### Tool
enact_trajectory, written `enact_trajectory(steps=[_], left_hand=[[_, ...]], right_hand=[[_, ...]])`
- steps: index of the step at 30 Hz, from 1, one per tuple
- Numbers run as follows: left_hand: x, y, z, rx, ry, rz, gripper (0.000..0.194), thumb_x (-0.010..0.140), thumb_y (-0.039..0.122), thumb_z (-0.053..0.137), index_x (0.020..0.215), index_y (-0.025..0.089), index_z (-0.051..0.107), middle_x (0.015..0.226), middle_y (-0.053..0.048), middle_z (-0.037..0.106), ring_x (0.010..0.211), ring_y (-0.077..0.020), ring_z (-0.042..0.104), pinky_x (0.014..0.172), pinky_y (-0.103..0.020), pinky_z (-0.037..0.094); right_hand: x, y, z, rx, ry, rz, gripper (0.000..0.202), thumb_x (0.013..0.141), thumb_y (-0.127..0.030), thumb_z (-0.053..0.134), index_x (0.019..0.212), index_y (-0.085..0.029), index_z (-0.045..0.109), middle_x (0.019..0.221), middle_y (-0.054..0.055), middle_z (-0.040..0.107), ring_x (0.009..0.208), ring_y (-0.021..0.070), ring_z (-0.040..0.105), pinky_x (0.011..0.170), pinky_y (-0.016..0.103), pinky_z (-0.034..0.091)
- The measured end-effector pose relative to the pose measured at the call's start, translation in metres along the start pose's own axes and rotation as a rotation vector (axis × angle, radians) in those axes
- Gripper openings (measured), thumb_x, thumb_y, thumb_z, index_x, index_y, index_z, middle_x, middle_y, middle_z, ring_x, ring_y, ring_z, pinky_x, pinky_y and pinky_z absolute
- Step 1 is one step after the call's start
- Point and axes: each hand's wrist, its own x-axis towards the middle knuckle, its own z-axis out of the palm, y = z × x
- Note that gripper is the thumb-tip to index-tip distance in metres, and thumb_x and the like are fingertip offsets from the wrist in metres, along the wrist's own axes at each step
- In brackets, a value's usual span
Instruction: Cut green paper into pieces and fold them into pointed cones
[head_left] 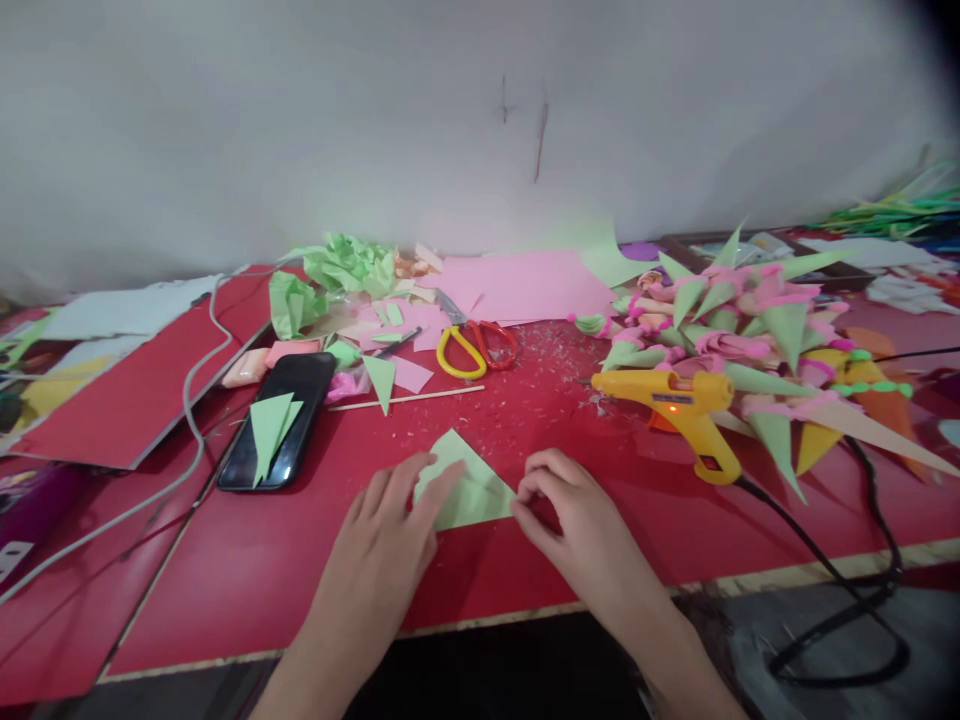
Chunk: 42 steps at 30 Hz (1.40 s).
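Both hands down on a red bench [315, 590], working a green paper [466, 490] lying flat near the front edge. Left hand [386, 535] spread wide and flat, fingers pressing on the paper's left part, holding nothing. Right hand [574, 520] curled narrow, thumb and fingertips pinching the paper's right corner. Paper folded to a point aimed away from the person, sitting between the two hands.

Beyond the paper, a thin stick [409, 399] lying across the bench, a small green triangle [381, 380] resting over it. Left of that, a black phone [279, 420] face up with two green triangles [271, 425] on its screen. A grey cable [196, 420] curving past the phone toward the left front. Further back, yellow and red scissors [474, 345] near a pink sheet [525, 285], with crumpled green paper [341, 270] and pink scraps beside them. Fine paper bits scattered over the red surface around the scissors.

To the right, a yellow glue gun [679, 405] propped up, nozzle pointing left, an orange light showing on its body, its black cord [840, 580] looping off the bench edge. Just behind the gun, a heap of pink-and-green cones [750, 330], some orange and yellow ones at the right end. A red board [142, 390] lying at the left, white wall behind everything.
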Motion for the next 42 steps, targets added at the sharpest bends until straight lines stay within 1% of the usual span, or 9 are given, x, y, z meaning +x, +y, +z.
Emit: enact_trajectory(steps=[2,4,6,9,11,15,24,36,42], left_hand=[[0.004,-0.001,-0.001,-0.045,-0.051,0.045,0.054,0.077,0.009,0.043,0.125,0.032,0.035,0.122,-0.004,0.049,0.101,-0.0227,0.052,0.079,-0.036,0.046],[0.005,-0.001,0.002,-0.171,-0.053,-0.029,0.061,0.077,0.019,0.049,0.133,0.027,0.024,0.122,-0.008,0.049,0.104,-0.0224,0.052,0.079,-0.034,0.047],[0.003,-0.002,0.006,-0.293,-0.036,-0.113,0.061,0.076,0.03,0.055,0.131,0.023,0.029,0.115,-0.008,0.054,0.102,-0.0218,0.054,0.078,-0.033,0.048],[-0.001,-0.001,0.009,-0.4,-0.039,-0.1,0.027,0.076,0.031,0.056,0.102,0.024,0.056,0.104,-0.005,0.06,0.096,-0.02,0.057,0.081,-0.034,0.047],[-0.004,0.0,0.008,-0.449,-0.031,-0.079,0.01,0.078,0.028,0.053,0.08,0.022,0.061,0.099,-0.004,0.062,0.092,-0.0182,0.058,0.081,-0.032,0.046],[-0.008,-0.002,0.007,-0.46,0.018,-0.135,0.024,0.08,0.025,0.051,0.057,0.019,0.053,0.088,-0.003,0.064,0.082,-0.0154,0.059,0.074,-0.028,0.047],[-0.01,0.0,0.009,-0.35,0.035,-0.22,0.025,0.081,0.03,0.05,0.059,0.019,0.045,0.078,-0.001,0.059,0.072,-0.0136,0.056,0.062,-0.024,0.044],[-0.01,0.005,0.008,-0.193,-0.019,-0.245,0.025,0.085,0.029,0.038,0.065,0.019,0.047,0.072,-0.001,0.054,0.062,-0.0132,0.053,0.055,-0.024,0.039],[-0.009,0.006,0.009,-0.152,-0.037,-0.265,0.023,0.085,0.027,0.038,0.065,0.019,0.047,0.074,-0.001,0.053,0.061,-0.0128,0.052,0.054,-0.023,0.038]], right_hand=[[-0.002,0.0,-0.001,-0.01,0.005,-0.018,0.008,0.075,-0.011,0.051,0.071,-0.018,0.051,0.084,0.003,0.053,0.076,0.0161,0.052,0.07,0.029,0.044],[-0.003,0.0,-0.004,-0.01,-0.01,-0.045,0.006,0.076,-0.013,0.053,0.077,-0.019,0.054,0.087,0.003,0.054,0.08,0.0167,0.053,0.071,0.029,0.044],[-0.004,-0.001,-0.008,0.009,-0.039,-0.08,0.008,0.077,-0.013,0.053,0.08,-0.02,0.057,0.087,0.003,0.055,0.082,0.0162,0.053,0.072,0.028,0.044],[-0.005,-0.002,-0.013,0.056,-0.086,-0.108,0.011,0.077,-0.011,0.053,0.075,-0.02,0.059,0.085,0.002,0.055,0.08,0.0144,0.053,0.071,0.026,0.044],[-0.004,-0.002,-0.016,0.088,-0.11,-0.11,0.013,0.077,-0.01,0.054,0.073,-0.021,0.06,0.085,0.002,0.056,0.08,0.014,0.054,0.072,0.026,0.044],[-0.004,0.0,-0.018,0.128,-0.116,-0.097,0.012,0.076,-0.011,0.056,0.072,-0.021,0.062,0.088,0.002,0.058,0.082,0.0146,0.056,0.073,0.026,0.045],[-0.004,-0.004,-0.013,0.052,-0.078,-0.009,0.011,0.077,-0.014,0.055,0.067,-0.019,0.054,0.082,0.001,0.057,0.075,0.0146,0.054,0.068,0.026,0.043],[-0.004,-0.004,-0.003,-0.078,0.011,-0.026,0.014,0.077,-0.016,0.053,0.064,-0.019,0.053,0.08,0.003,0.057,0.071,0.0155,0.054,0.065,0.028,0.044],[-0.003,-0.004,-0.002,-0.161,0.029,-0.057,0.016,0.079,-0.019,0.052,0.062,-0.019,0.051,0.08,0.005,0.057,0.071,0.0164,0.056,0.062,0.028,0.044]])
